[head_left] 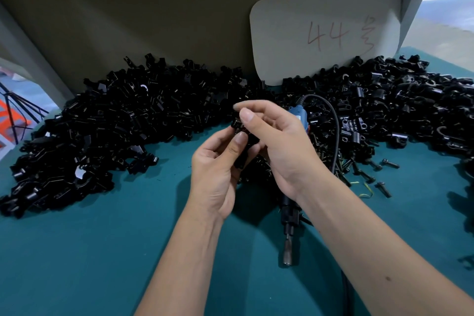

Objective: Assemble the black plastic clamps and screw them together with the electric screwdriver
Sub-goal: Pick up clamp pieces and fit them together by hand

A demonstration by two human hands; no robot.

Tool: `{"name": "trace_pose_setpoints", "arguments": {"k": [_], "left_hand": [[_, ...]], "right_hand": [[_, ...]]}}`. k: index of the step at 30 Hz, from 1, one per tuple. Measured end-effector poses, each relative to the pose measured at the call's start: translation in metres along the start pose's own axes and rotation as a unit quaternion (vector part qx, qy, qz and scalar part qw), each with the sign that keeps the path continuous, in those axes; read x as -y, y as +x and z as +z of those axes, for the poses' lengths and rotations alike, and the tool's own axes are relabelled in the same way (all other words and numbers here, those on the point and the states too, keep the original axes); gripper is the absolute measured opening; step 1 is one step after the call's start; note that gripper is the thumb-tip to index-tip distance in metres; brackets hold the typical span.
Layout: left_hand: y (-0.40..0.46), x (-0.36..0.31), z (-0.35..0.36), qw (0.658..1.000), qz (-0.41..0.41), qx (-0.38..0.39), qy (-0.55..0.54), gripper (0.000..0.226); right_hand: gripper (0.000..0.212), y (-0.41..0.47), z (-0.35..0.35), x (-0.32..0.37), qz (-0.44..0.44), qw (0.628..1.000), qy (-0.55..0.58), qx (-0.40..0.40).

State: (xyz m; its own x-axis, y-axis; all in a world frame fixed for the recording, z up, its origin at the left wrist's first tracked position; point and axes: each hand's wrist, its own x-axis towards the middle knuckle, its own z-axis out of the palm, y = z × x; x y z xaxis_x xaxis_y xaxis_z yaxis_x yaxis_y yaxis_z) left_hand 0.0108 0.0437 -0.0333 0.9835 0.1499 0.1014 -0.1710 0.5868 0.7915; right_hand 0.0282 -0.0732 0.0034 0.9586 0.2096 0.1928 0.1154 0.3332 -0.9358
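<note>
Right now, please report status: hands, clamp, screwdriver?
Left hand and right hand both grip clamp. Screwdriver lies on table, untouched. Nothing in the way.

Teal tabletop [102, 251], grey back panel [154, 7]

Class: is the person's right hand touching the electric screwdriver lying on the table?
Cannot tell. In the head view the right hand, pinching a black clamp part, overlaps the electric screwdriver and hides any gap.

Bare teal table [102, 251] lies open near-left; clamp heaps [115, 120] and the electric screwdriver [288, 213] block elsewhere.
</note>
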Motion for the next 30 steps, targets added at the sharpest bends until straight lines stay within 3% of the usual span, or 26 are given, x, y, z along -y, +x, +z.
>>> {"name": "trace_pose_setpoints", "arguments": {"k": [8,12,18,23,28,30], "left_hand": [[-0.0013,0.0044,0.001,0.999,0.003,0.001,0.032,0.037],[0.0006,0.0028,-0.0012,1.0,0.01,-0.014,0.011,0.032],[-0.0015,0.0043,0.001,0.999,0.015,0.002,0.043,0.033],[0.0008,0.0021,-0.0018,1.0,0.012,-0.017,0.0,0.031],[-0.0011,0.0028,-0.0012,0.999,0.013,-0.006,0.03,0.03],[-0.0007,0.0031,-0.0005,0.999,0.009,-0.014,0.031,0.03]], "right_hand": [[0.028,0.0023,-0.0029,-0.0038,0.021,0.998,-0.017,-0.06],[0.012,0.0023,-0.0038,-0.0043,0.018,1.0,0.015,-0.005],[0.036,0.0027,-0.0007,-0.0064,0.014,0.998,-0.007,-0.065],[0.014,0.002,-0.0032,-0.0046,0.005,1.0,0.005,-0.014],[0.025,0.0028,0.0006,-0.0074,0.008,0.997,-0.018,-0.073],[0.022,0.0024,0.0004,-0.0086,-0.005,0.998,-0.022,-0.062]]}}
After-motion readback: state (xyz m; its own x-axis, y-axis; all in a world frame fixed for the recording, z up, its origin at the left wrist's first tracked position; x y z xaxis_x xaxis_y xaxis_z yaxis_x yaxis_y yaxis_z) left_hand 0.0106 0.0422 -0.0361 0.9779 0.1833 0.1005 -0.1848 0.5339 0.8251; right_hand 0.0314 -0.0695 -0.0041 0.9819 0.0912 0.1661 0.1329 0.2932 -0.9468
